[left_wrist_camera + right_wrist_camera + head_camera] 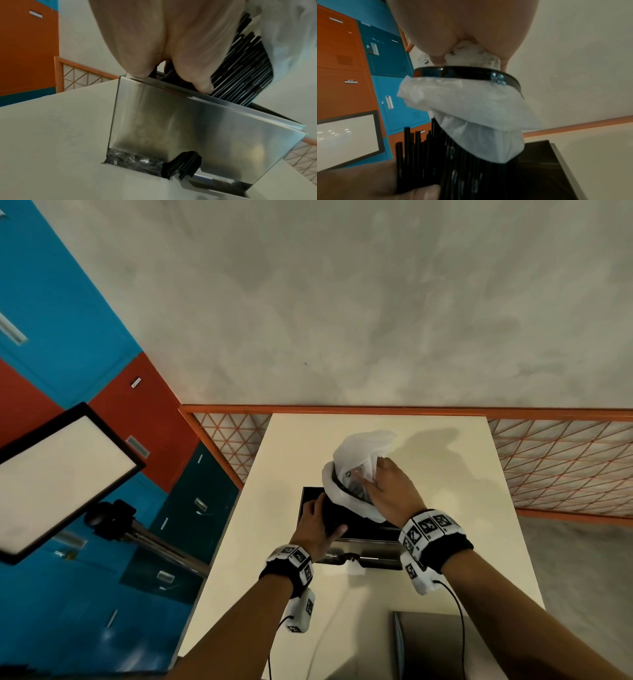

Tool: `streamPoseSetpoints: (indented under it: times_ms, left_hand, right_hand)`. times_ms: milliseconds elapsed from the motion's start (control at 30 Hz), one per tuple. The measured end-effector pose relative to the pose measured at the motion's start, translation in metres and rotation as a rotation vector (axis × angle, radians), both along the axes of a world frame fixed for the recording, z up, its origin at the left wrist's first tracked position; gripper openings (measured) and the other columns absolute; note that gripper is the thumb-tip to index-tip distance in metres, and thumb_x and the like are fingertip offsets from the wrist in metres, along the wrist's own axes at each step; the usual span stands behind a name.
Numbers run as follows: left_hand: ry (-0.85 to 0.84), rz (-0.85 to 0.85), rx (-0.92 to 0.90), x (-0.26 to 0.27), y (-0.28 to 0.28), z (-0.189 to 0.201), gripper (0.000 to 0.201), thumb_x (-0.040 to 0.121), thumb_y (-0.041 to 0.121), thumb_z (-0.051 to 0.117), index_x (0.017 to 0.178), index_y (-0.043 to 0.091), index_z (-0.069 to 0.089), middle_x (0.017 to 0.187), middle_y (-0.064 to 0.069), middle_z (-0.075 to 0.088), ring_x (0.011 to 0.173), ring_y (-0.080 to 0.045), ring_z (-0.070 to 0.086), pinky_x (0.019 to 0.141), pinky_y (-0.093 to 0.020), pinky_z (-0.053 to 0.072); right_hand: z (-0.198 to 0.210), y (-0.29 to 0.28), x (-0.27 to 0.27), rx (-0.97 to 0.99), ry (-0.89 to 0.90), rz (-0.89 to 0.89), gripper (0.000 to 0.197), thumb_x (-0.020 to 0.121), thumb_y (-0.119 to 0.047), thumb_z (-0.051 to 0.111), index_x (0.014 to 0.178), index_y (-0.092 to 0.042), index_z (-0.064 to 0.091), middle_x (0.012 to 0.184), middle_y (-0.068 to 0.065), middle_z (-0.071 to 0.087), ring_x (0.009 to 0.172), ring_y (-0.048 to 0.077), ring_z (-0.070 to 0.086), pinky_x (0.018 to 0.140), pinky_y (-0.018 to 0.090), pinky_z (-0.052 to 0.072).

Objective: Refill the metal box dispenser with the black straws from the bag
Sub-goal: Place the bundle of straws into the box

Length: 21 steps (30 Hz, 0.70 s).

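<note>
On the cream worktop [445, 508] stands the metal box [163, 121], top open, and I judge the step in hand is sliding the black straws [243, 70] out of the white bag [359, 453] into it. My left hand [317, 525] wraps the bundle at the box's rim; my right hand [392, 491] clenches the bunched bag above. To do it well I'd keep the bundle level with the box's length, lower it inside, then peel the bag upward slowly, loosening my left grip only once the straws lie flat, or they may spill over the rim.
</note>
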<state>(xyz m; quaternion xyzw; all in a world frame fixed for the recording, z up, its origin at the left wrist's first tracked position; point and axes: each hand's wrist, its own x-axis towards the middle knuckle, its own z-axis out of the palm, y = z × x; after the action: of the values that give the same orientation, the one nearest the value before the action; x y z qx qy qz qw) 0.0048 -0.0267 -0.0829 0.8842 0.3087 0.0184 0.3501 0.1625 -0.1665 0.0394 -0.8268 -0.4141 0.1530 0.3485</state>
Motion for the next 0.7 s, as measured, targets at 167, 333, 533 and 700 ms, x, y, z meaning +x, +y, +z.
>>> streamPoseSetpoints:
  times_ms: [167,333,533,700]
  left_hand:
    - [0.073,-0.004,-0.001,0.006,-0.001,-0.005,0.111,0.075,0.082,0.049,0.162,0.028,0.008,0.156,-0.007,0.03,0.137,-0.031,0.04,0.112,-0.041,0.038]
    - [0.041,-0.04,-0.008,0.001,0.001,-0.004,0.11,0.077,0.078,0.057,0.162,0.026,0.011,0.159,-0.004,0.031,0.14,-0.026,0.034,0.112,-0.038,0.036]
    - [0.065,0.016,-0.078,0.001,-0.003,0.008,0.112,0.082,0.056,0.078,0.162,0.024,0.008,0.158,-0.009,0.024,0.14,-0.032,0.041,0.108,-0.035,0.038]
    - [0.069,0.025,-0.1,0.001,-0.005,0.013,0.113,0.081,0.053,0.08,0.163,0.022,0.007,0.159,-0.009,0.023,0.142,-0.032,0.041,0.111,-0.036,0.037]
  right_hand:
    - [-0.015,-0.006,-0.007,-0.099,0.005,0.052,0.061,0.089,-0.072,0.028,0.106,-0.02,0.055,0.099,0.001,0.059,0.092,0.019,0.055,0.082,0.04,0.048]
    - [-0.004,-0.014,-0.008,-0.065,0.086,0.069,0.037,0.101,-0.049,0.04,0.103,-0.016,0.057,0.09,-0.002,0.059,0.088,0.019,0.058,0.078,0.031,0.043]
    - [0.04,-0.021,-0.007,0.07,0.065,-0.015,0.022,0.104,-0.037,0.043,0.089,-0.021,0.046,0.079,-0.009,0.047,0.08,0.015,0.047,0.071,0.024,0.03]
    - [0.033,-0.017,0.001,0.062,0.069,-0.052,0.03,0.103,-0.045,0.041,0.089,-0.019,0.05,0.077,-0.011,0.049,0.081,0.017,0.05,0.074,0.028,0.033]
